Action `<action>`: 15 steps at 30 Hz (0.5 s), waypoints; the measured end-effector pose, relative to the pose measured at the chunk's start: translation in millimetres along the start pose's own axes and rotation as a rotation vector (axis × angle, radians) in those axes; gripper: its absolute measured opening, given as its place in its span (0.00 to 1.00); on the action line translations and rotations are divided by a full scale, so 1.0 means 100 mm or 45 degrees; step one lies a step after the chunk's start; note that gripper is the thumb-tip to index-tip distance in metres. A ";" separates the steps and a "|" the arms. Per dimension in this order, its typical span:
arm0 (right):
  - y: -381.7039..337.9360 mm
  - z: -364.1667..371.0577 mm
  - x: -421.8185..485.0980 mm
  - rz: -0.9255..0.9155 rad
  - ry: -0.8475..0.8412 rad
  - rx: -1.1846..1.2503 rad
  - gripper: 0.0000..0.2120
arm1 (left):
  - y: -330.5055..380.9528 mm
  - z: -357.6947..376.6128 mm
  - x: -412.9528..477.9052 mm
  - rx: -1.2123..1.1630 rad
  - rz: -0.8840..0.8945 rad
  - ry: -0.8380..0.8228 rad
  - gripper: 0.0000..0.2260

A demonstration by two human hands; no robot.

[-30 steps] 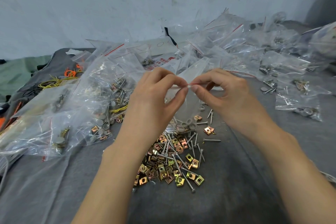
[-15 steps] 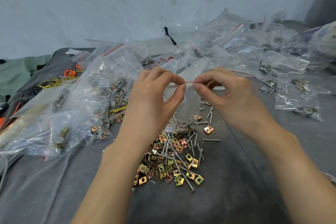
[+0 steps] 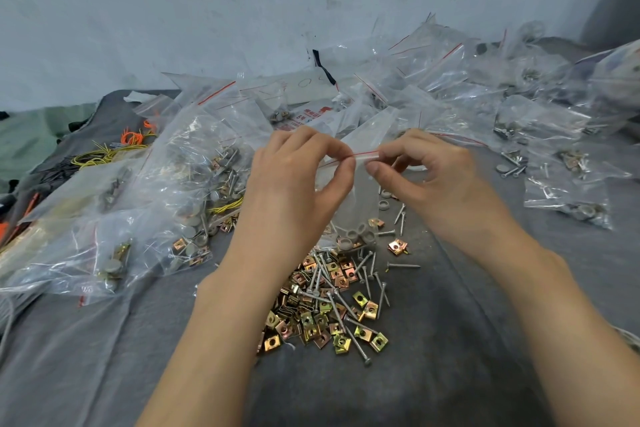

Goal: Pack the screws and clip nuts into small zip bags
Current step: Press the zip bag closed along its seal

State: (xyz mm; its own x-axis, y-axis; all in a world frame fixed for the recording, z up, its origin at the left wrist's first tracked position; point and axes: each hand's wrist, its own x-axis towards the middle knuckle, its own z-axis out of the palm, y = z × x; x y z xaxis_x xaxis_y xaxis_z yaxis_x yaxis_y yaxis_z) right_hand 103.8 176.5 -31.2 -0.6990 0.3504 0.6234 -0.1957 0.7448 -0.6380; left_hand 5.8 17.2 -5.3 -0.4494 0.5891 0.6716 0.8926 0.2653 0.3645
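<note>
I hold a small clear zip bag [image 3: 360, 204] upright by its red-lined top strip above the grey cloth. My left hand [image 3: 294, 184] pinches the strip's left part between thumb and forefinger. My right hand [image 3: 426, 177] pinches it just to the right, a short gap apart. Grey round parts lie in the bag's bottom. Below the bag lies a loose heap of brass-coloured clip nuts [image 3: 322, 315] mixed with long grey screws [image 3: 360, 345]. One clip nut [image 3: 397, 246] sits apart on the right.
Filled zip bags [image 3: 166, 204] are heaped on the left, and more bags [image 3: 540, 121] pile up at the back and right. Yellow and orange wires [image 3: 114, 149] lie at far left. A pale wall [image 3: 242, 10] stands behind the grey cloth [image 3: 433, 374].
Both hands have slid slightly apart along the bag's red strip, the right hand moving right. The bag stays at about the same height.
</note>
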 end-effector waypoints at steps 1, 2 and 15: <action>-0.01 0.00 0.00 0.002 -0.011 0.001 0.01 | 0.01 0.00 0.00 0.029 0.006 -0.007 0.05; -0.01 0.01 -0.01 0.004 -0.023 0.003 0.01 | 0.01 0.00 0.00 0.065 0.018 -0.014 0.06; -0.09 0.03 -0.01 0.006 -0.028 -0.041 0.02 | 0.08 -0.01 0.01 0.079 0.011 -0.059 0.05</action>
State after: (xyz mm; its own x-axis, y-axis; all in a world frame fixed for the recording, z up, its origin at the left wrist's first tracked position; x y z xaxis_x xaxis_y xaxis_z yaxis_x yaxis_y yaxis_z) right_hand 104.2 167.9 -27.1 -0.7147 0.3419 0.6101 -0.1705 0.7609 -0.6261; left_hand 12.2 18.6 -1.4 -0.4409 0.6258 0.6434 0.8976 0.3061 0.3173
